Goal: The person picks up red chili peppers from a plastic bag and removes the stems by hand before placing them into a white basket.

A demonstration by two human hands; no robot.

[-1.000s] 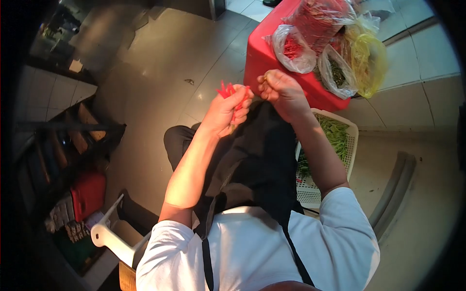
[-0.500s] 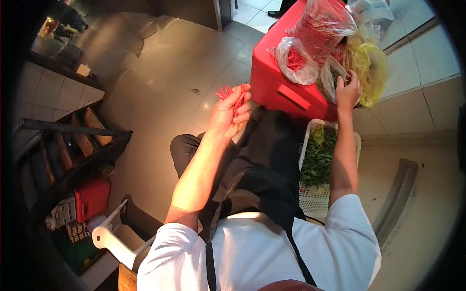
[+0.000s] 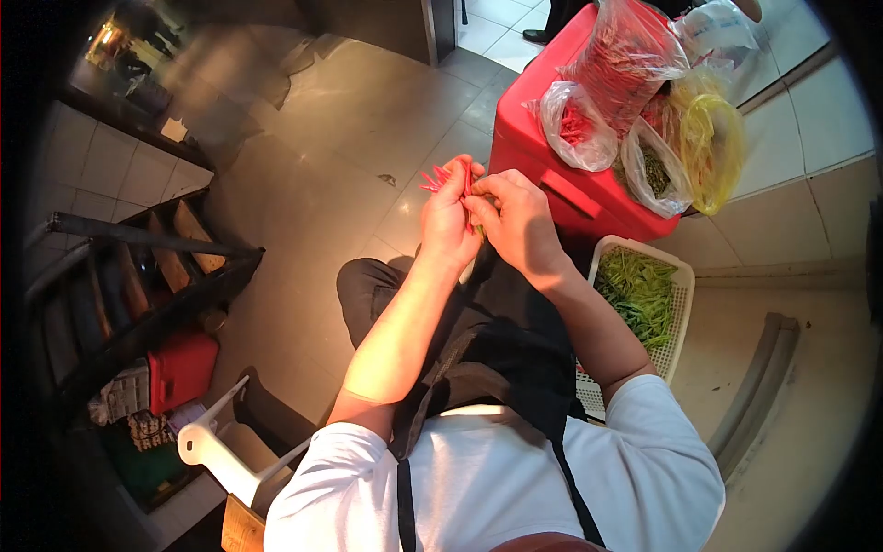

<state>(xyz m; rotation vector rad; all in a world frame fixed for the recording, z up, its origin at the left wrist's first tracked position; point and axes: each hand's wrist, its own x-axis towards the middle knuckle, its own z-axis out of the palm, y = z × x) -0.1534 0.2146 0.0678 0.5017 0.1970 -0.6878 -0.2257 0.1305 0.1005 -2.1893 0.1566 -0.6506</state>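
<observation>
Several red chili peppers (image 3: 436,178) stick out of my left hand (image 3: 448,221), which is closed around them above my lap. My right hand (image 3: 517,216) meets it from the right, thumb and fingers pinched at the peppers' near ends; a bit of green shows just below. What exactly the right fingertips grip is partly hidden. Beyond my hands, on a red box (image 3: 524,129), stand an open clear bag of red chilies (image 3: 577,127) and an open bag of small greenish bits (image 3: 655,172).
A large clear bag of red chilies (image 3: 625,55) and a yellow bag (image 3: 716,152) share the box top. Right of my legs sits a white basket (image 3: 679,317) of leafy greens. A dark rack (image 3: 138,267) and white chair (image 3: 216,451) stand left.
My right hand has left the bag of greenish bits and come back to the left hand, pinching at the chilies. The left hand has kept its hold. The view has shifted slightly.
</observation>
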